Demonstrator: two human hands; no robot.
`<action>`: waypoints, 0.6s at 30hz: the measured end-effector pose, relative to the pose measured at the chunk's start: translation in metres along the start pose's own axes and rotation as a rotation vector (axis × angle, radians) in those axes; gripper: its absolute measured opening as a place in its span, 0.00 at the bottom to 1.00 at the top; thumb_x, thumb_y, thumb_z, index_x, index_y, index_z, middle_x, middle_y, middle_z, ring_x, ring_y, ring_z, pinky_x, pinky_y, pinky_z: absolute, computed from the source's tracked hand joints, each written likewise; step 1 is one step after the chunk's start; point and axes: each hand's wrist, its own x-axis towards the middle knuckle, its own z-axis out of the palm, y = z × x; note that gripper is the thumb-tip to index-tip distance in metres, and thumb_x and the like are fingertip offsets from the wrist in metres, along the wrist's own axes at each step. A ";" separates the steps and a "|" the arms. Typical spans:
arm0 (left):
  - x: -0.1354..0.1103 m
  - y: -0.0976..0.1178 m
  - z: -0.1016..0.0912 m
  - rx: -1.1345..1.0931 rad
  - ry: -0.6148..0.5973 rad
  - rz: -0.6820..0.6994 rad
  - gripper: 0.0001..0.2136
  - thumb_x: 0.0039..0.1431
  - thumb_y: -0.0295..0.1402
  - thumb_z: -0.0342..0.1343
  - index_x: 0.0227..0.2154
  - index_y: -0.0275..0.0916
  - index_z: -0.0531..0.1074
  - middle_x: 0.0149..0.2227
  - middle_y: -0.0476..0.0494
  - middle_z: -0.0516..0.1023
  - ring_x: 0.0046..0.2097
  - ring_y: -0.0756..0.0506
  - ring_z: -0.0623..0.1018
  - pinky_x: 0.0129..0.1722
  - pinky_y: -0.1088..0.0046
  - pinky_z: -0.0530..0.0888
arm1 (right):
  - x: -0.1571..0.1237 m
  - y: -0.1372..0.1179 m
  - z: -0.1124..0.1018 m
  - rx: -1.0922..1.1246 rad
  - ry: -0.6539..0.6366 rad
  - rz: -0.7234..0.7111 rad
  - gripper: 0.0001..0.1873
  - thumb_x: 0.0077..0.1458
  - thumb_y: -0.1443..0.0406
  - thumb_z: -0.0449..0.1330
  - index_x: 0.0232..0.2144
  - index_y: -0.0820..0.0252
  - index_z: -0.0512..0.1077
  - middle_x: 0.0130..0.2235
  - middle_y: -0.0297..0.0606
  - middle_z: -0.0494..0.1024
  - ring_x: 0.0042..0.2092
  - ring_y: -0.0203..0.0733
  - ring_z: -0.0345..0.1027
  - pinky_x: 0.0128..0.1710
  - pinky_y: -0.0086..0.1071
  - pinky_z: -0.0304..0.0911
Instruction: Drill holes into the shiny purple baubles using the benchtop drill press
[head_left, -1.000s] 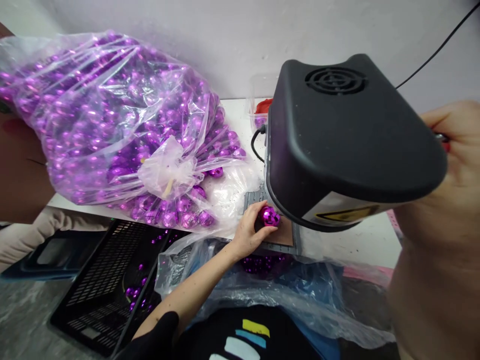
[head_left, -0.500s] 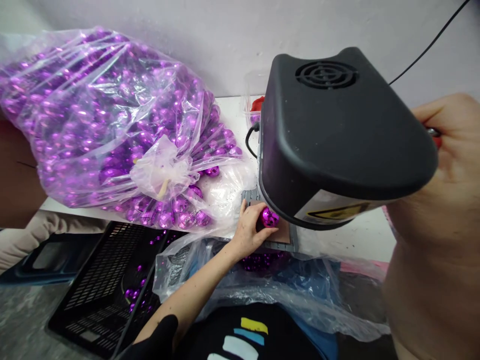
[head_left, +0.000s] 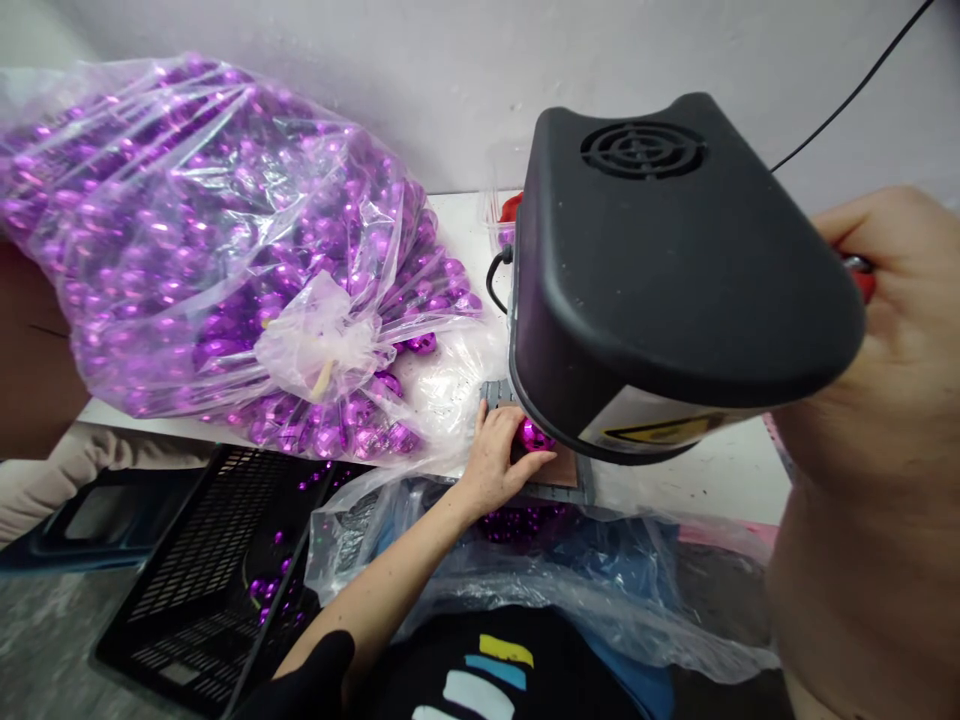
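Note:
My left hand [head_left: 496, 462] grips a shiny purple ball [head_left: 534, 436] and holds it on the small platform [head_left: 564, 482] under the black machine head [head_left: 667, 270]. The head half covers the ball. My right hand [head_left: 892, 330], very close to the camera, is closed around a red-tipped handle [head_left: 862, 278] at the machine's right side.
A big clear bag of purple balls [head_left: 217, 250] lies on the white table [head_left: 720, 480] at the left. A black slotted crate [head_left: 217, 570] with a few loose balls sits below. Another plastic bag [head_left: 555, 580] with balls rests on my lap. A clear tub [head_left: 506, 215] stands behind the machine.
The black machine head has come down and slightly left, covering more of the purple ball. My left hand has stayed on the ball at the platform.

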 end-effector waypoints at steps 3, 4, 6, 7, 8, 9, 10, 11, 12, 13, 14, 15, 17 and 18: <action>0.001 0.003 -0.001 -0.008 0.009 -0.021 0.19 0.62 0.48 0.59 0.48 0.41 0.74 0.49 0.36 0.78 0.56 0.34 0.73 0.68 0.40 0.54 | 0.001 0.001 0.000 0.015 -0.010 -0.011 0.17 0.61 0.54 0.56 0.33 0.64 0.72 0.29 0.29 0.67 0.32 0.21 0.55 0.35 0.27 0.52; 0.001 0.004 -0.001 -0.016 0.003 -0.034 0.18 0.61 0.48 0.59 0.48 0.41 0.74 0.49 0.36 0.78 0.56 0.34 0.74 0.67 0.41 0.57 | 0.000 0.001 0.000 0.019 -0.012 -0.014 0.17 0.61 0.55 0.57 0.33 0.64 0.72 0.29 0.29 0.67 0.31 0.21 0.55 0.34 0.26 0.51; 0.002 0.005 -0.001 -0.031 -0.006 -0.055 0.18 0.60 0.47 0.61 0.48 0.43 0.74 0.50 0.37 0.78 0.56 0.34 0.74 0.66 0.43 0.60 | -0.003 0.001 -0.001 0.019 0.004 -0.032 0.16 0.60 0.55 0.58 0.33 0.64 0.72 0.29 0.29 0.68 0.31 0.21 0.57 0.32 0.24 0.51; 0.002 0.006 -0.001 -0.037 -0.005 -0.060 0.19 0.60 0.47 0.61 0.48 0.43 0.74 0.50 0.37 0.78 0.56 0.34 0.74 0.65 0.43 0.62 | -0.006 0.001 -0.001 0.008 0.023 -0.052 0.15 0.60 0.56 0.58 0.34 0.64 0.72 0.30 0.30 0.69 0.31 0.22 0.58 0.31 0.23 0.51; 0.002 0.005 -0.001 -0.040 -0.002 -0.062 0.19 0.59 0.47 0.61 0.48 0.43 0.74 0.50 0.36 0.78 0.56 0.33 0.73 0.65 0.44 0.62 | -0.010 0.001 -0.002 -0.010 0.049 -0.077 0.14 0.60 0.56 0.58 0.34 0.63 0.72 0.31 0.30 0.71 0.32 0.22 0.60 0.32 0.23 0.52; 0.001 0.005 0.000 -0.042 0.001 -0.062 0.19 0.59 0.48 0.61 0.49 0.42 0.74 0.50 0.36 0.78 0.57 0.33 0.73 0.65 0.44 0.62 | -0.016 0.000 -0.003 -0.039 0.071 -0.098 0.13 0.60 0.57 0.59 0.34 0.62 0.73 0.32 0.31 0.72 0.32 0.22 0.61 0.32 0.23 0.54; 0.001 0.004 0.000 -0.044 0.006 -0.062 0.20 0.59 0.48 0.61 0.49 0.42 0.73 0.50 0.36 0.78 0.57 0.33 0.73 0.65 0.44 0.62 | -0.024 0.000 -0.005 -0.072 0.091 -0.109 0.13 0.60 0.57 0.59 0.35 0.62 0.74 0.32 0.32 0.72 0.32 0.23 0.62 0.33 0.24 0.55; 0.000 0.003 0.001 -0.047 0.013 -0.062 0.21 0.59 0.48 0.62 0.50 0.42 0.73 0.50 0.36 0.78 0.57 0.33 0.73 0.65 0.44 0.62 | -0.032 0.000 -0.006 -0.104 0.104 -0.120 0.13 0.60 0.57 0.59 0.34 0.62 0.74 0.31 0.33 0.73 0.31 0.24 0.62 0.32 0.25 0.55; 0.000 0.003 0.002 -0.052 0.023 -0.062 0.21 0.59 0.48 0.62 0.51 0.42 0.72 0.51 0.37 0.78 0.58 0.34 0.73 0.66 0.44 0.61 | -0.041 0.001 -0.008 -0.131 0.114 -0.123 0.14 0.59 0.57 0.58 0.33 0.62 0.75 0.29 0.33 0.72 0.30 0.25 0.62 0.30 0.26 0.54; 0.000 0.002 0.002 -0.060 0.031 -0.062 0.22 0.58 0.48 0.62 0.52 0.43 0.72 0.51 0.37 0.78 0.58 0.34 0.73 0.66 0.44 0.61 | -0.051 0.001 -0.010 -0.148 0.125 -0.125 0.14 0.59 0.56 0.58 0.32 0.62 0.75 0.26 0.33 0.70 0.27 0.25 0.60 0.27 0.27 0.51; 0.000 0.002 0.002 -0.072 0.037 -0.064 0.23 0.58 0.48 0.63 0.52 0.43 0.72 0.51 0.38 0.78 0.58 0.34 0.73 0.66 0.44 0.61 | -0.060 0.003 -0.011 -0.152 0.126 -0.138 0.15 0.59 0.56 0.57 0.30 0.62 0.75 0.24 0.33 0.68 0.26 0.26 0.59 0.25 0.27 0.48; 0.000 0.002 0.002 -0.085 0.039 -0.066 0.23 0.57 0.48 0.63 0.53 0.44 0.71 0.51 0.38 0.78 0.58 0.34 0.73 0.66 0.44 0.62 | -0.070 0.005 -0.013 -0.146 0.113 -0.153 0.14 0.59 0.56 0.57 0.30 0.61 0.74 0.22 0.33 0.67 0.24 0.27 0.58 0.22 0.28 0.46; 0.000 0.003 0.001 -0.110 0.031 -0.077 0.23 0.57 0.49 0.63 0.52 0.46 0.72 0.50 0.38 0.79 0.58 0.33 0.73 0.64 0.43 0.64 | -0.087 0.012 -0.014 -0.109 0.035 -0.184 0.10 0.58 0.58 0.58 0.30 0.58 0.73 0.23 0.32 0.67 0.24 0.28 0.59 0.19 0.26 0.48; 0.001 0.005 0.000 -0.119 0.029 -0.085 0.23 0.57 0.49 0.63 0.52 0.46 0.72 0.50 0.38 0.79 0.58 0.33 0.73 0.64 0.42 0.65 | -0.095 0.016 -0.014 -0.090 -0.005 -0.198 0.08 0.57 0.59 0.59 0.31 0.57 0.72 0.24 0.32 0.68 0.25 0.29 0.60 0.19 0.26 0.50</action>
